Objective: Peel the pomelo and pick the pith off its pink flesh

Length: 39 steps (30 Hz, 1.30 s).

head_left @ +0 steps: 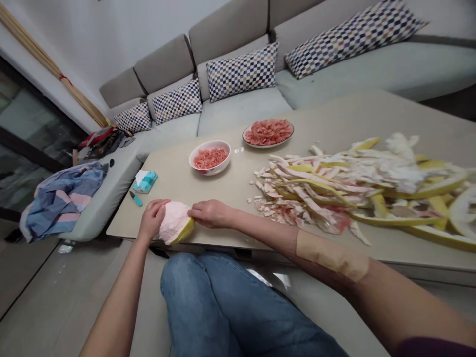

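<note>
Over the table's near edge I have a partly peeled pomelo, its pale pink pith bare on top and yellow-green rind still on its lower right side. My left hand is wrapped round its left side. On the right side, my right hand is closed with its fingertips pinching the rind edge. A white bowl of pink pomelo pulp stands behind the fruit. Farther back, a dark-rimmed plate carries more pulp pieces. To the right spreads a big heap of pomelo peel.
A blue tissue pack and a small teal-handled knife lie at the left of the table. Beyond it runs a grey sofa with checkered cushions. Blue clothing hangs over the sofa end at left.
</note>
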{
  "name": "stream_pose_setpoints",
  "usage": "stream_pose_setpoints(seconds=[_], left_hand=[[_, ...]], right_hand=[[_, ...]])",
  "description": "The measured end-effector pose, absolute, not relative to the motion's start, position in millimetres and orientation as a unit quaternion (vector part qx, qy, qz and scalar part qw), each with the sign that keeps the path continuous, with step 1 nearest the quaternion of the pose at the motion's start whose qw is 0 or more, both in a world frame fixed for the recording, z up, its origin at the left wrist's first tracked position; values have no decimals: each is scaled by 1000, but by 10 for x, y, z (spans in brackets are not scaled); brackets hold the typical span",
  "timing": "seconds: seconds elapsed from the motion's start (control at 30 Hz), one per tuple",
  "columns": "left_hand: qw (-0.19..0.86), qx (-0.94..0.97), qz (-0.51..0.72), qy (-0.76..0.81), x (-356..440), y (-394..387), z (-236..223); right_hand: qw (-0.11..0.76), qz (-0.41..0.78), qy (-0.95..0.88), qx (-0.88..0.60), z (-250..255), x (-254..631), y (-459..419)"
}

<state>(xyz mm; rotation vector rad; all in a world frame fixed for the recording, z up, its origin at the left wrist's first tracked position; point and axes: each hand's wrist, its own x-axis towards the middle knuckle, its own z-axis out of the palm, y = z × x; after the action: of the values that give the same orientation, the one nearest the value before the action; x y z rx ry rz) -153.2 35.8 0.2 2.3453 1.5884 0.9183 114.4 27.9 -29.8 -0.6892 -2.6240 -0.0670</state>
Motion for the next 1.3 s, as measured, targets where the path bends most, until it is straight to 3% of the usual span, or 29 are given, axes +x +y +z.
stream_pose_setpoints(seconds=[0.23,0.5,0.67,0.9,1.3], left_hand=[[90,793,291,528,-1459,214,50],[115,756,358,536,-1466,316,-61],[137,740,391,530,-1498,342,-87],[161,724,426,518,-1570,394,-159],[160,713,440,522,-1560,356,-169]], right_hand=[[101,-77,-971,-201,-23,892,317],[91,-41,-966,-238,47,621,526],[191,35,-942,-274,-132,543,553],[407,323,-798,-305,-376,379,542],[505,635,-463,-357,-429,376,297]])
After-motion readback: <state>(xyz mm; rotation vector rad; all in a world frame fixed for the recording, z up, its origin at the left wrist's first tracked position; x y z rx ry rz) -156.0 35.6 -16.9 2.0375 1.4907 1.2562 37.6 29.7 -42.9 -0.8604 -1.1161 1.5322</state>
